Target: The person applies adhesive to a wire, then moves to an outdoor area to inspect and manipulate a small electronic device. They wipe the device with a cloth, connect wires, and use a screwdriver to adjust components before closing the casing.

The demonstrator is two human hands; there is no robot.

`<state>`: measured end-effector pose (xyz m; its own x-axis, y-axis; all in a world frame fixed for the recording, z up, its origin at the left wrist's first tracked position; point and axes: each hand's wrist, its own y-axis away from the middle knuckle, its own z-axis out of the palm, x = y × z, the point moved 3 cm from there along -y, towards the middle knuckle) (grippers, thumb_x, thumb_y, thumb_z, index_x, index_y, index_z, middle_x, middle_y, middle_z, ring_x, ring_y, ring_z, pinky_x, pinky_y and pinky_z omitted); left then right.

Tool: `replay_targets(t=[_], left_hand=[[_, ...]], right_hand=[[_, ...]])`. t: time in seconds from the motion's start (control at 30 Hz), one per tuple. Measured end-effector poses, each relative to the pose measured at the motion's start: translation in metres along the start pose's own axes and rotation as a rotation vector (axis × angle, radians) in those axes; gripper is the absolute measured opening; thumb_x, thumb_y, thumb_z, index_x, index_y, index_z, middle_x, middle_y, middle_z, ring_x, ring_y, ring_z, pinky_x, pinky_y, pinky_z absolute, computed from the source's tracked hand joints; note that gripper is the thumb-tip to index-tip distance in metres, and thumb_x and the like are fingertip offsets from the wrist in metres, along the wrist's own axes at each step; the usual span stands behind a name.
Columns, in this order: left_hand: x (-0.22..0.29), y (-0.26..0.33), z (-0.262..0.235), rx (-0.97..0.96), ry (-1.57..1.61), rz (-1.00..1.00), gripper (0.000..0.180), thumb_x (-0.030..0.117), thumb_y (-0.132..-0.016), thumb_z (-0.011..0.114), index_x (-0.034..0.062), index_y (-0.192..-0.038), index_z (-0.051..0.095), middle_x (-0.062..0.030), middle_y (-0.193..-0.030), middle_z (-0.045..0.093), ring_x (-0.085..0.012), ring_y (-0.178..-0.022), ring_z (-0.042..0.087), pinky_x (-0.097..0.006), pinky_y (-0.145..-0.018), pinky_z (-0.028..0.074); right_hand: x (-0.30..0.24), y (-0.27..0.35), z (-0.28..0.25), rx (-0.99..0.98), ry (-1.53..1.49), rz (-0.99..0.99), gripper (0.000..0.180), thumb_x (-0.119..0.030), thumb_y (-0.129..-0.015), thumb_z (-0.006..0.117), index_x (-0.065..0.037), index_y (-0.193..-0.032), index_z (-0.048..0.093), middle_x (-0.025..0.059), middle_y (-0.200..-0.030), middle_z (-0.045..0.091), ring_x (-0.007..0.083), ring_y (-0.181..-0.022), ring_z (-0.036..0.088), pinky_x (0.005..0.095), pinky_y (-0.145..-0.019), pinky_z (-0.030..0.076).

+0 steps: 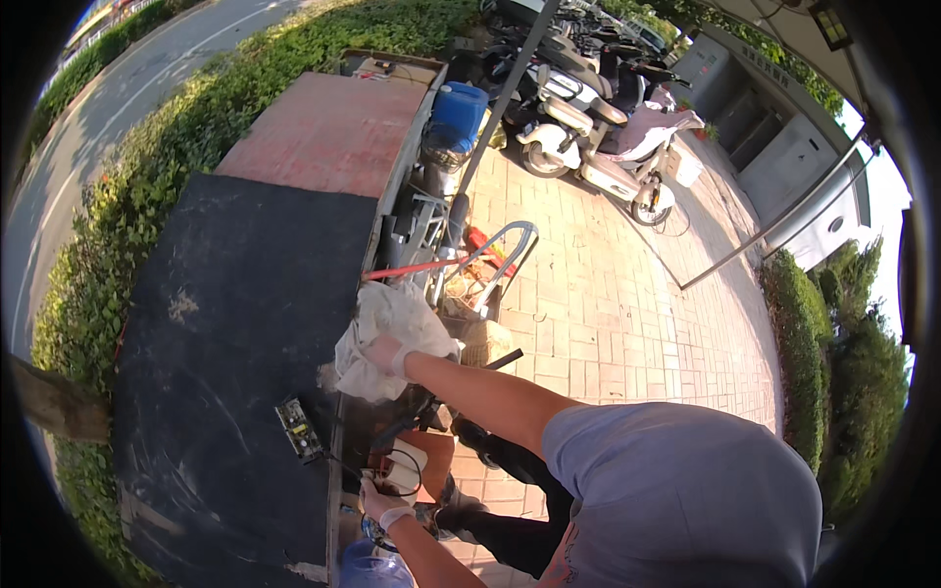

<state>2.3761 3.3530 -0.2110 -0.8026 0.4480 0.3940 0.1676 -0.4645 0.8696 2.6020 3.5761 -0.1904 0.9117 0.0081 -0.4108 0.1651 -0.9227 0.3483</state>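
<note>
My right hand (386, 354), in a pale glove, reaches across to a crumpled white cloth or bag (397, 318) at the table's near edge. Its fingers are closed on the white material, partly hidden in the folds. My left hand (376, 498), also gloved, is lower down beside the same edge. A thin black cable (420, 475) loops by it, and its fingers are pinched on that cable. On the black tabletop (225, 323) lies a small circuit board (297, 428) with pale and dark parts, close to the cable's far end.
A reddish board (323, 132) covers the table's far part. Beside it stand a blue container (459, 110), a curved grey metal tube (520, 240) and red-handled tools (421, 267). A clear blue bucket (372, 568) stands below my left hand. Parked scooters (598, 137) and a pole (505, 93) are farther off.
</note>
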Motion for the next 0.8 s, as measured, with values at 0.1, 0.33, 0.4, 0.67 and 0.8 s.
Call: replay_targets(t=[0.1,0.33,0.4,0.67,0.8], left_hand=[[-0.001,-0.008,-0.011,0.151,-0.116,0.043,0.023,0.03,-0.098,0.053,0.0096,-0.097,0.063,0.0012,-0.071,0.056,-0.013,-0.059,0.048,-0.029,-0.053,0.041],[-0.003,-0.059,0.001,0.135,-0.253,-0.177,0.034,0.036,-0.096,0.053,0.007,-0.111,0.061,-0.0046,-0.085,0.061,-0.02,-0.073,0.058,-0.037,-0.064,0.049],[0.001,-0.062,0.01,0.029,-0.189,-0.207,0.038,0.038,-0.096,0.053,0.0073,-0.116,0.06,-0.007,-0.094,0.063,-0.0234,-0.082,0.063,-0.038,-0.07,0.052],[0.11,-0.107,-0.022,0.094,-1.001,0.476,0.046,0.038,-0.089,0.058,0.0087,-0.124,0.051,-0.0137,-0.123,0.055,-0.0249,-0.12,0.05,-0.044,-0.102,0.041],[0.14,-0.137,-0.02,0.249,-1.108,0.652,0.045,0.038,-0.085,0.061,0.0099,-0.12,0.052,-0.0131,-0.126,0.053,-0.0214,-0.126,0.045,-0.041,-0.105,0.037]], right_hand=[[0.063,0.028,-0.081,0.201,0.068,0.416,0.034,-0.03,-0.084,0.055,0.001,-0.095,0.065,0.02,-0.091,0.068,0.0354,-0.086,0.066,0.0436,-0.077,0.05],[-0.045,0.104,0.032,-0.246,-0.402,0.139,0.055,-0.048,-0.087,0.054,0.004,-0.098,0.067,0.0197,-0.094,0.067,0.0335,-0.09,0.063,0.0432,-0.081,0.046],[-0.084,0.115,0.066,-0.506,-0.549,0.143,0.064,-0.055,-0.087,0.053,0.006,-0.099,0.067,0.0185,-0.092,0.068,0.0328,-0.086,0.064,0.0423,-0.075,0.046],[-0.115,0.107,0.083,-0.503,-0.944,0.26,0.024,-0.026,-0.087,0.062,-0.003,-0.086,0.066,0.0039,-0.07,0.061,0.015,-0.055,0.055,0.0308,-0.046,0.042],[-0.104,0.099,0.1,-0.523,-0.995,0.259,0.017,-0.02,-0.086,0.058,-0.004,-0.087,0.063,0.0032,-0.066,0.059,0.0145,-0.048,0.051,0.0295,-0.041,0.039]])
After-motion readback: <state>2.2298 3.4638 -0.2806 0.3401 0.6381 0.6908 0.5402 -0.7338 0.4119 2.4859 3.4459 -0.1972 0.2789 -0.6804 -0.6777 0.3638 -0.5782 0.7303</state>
